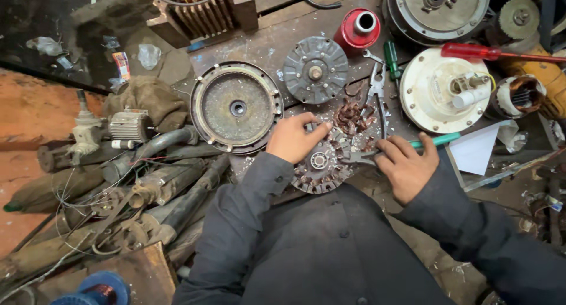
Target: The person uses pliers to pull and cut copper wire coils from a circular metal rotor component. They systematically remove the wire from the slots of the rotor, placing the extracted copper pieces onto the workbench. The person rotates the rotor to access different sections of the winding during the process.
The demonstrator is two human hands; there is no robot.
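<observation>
The left hand [290,139] presses down on the rim of a slotted motor stator [321,160] lying flat on the bench [271,45], its grip clamped over the edge. The right hand [407,166] is clenched around green-handled pliers [413,144], whose nose bites into the slots just beside the left fingertips. Beyond that grip lies a heap of pulled copper wire [352,116]. The stator looks heavy, stiff and sharp-edged, best held by its outer rim; the wire looks springy.
</observation>
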